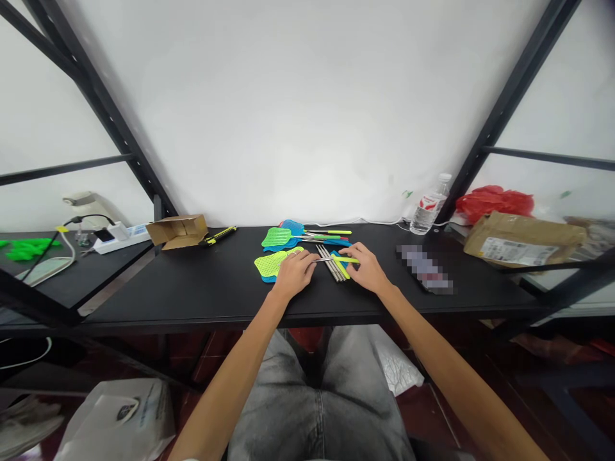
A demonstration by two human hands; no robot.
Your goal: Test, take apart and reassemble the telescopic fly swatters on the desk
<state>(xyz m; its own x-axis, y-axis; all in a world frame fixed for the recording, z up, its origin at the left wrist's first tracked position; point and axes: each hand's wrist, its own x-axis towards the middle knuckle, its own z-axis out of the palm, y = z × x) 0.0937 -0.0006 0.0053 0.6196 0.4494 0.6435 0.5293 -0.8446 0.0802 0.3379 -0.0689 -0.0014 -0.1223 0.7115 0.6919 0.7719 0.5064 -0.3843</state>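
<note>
A yellow-green fly swatter (269,264) with a thin metal rod lies across the near middle of the desk. My left hand (295,272) is closed around the rod close to the perforated head, covering part of it. At the other end, my right hand (366,267) grips the yellow-green handle (346,260) between thumb and fingers. Below the rod, between my hands, several loose metal rods (328,261) lie side by side, with blue and yellow-green handles next to them. A blue swatter head (268,279) shows under the yellow-green one. Behind, green and blue fly swatters (279,237) are piled together.
An open cardboard box (179,232) and a black-and-yellow tool (221,235) sit on the left of the black desk (182,288). To the right are a water bottle (429,208), a blurred flat object (425,269), a taped parcel (523,240) and a red plastic bag (497,202).
</note>
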